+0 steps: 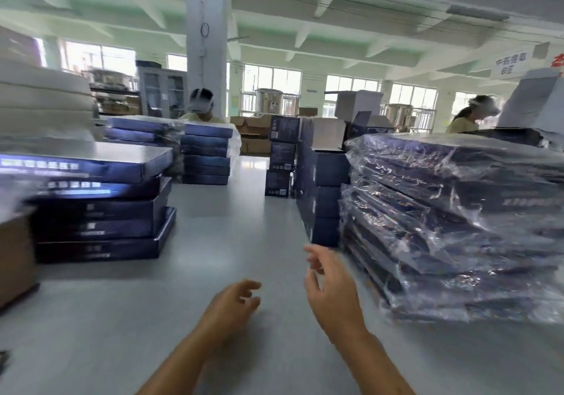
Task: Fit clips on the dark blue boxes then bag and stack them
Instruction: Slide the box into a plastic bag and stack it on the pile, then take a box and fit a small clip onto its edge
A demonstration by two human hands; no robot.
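A stack of unbagged dark blue boxes (pixel 100 205) stands on the grey table (pixel 122 318) at the left. On the right rises a tall pile of bagged dark blue boxes (pixel 451 226) in shiny clear plastic. My left hand (pixel 232 303) hovers low over the table's middle with fingers loosely curled, holding nothing. My right hand (pixel 331 284) is raised just left of the bagged pile, fingers relaxed and empty. No clip or loose bag is visible.
Upright dark blue cartons (pixel 317 193) stand behind my right hand. More bagged boxes (pixel 204 153) sit at the table's far end. A brown cardboard box (pixel 15 257) is at the left edge. Two people work beyond the table.
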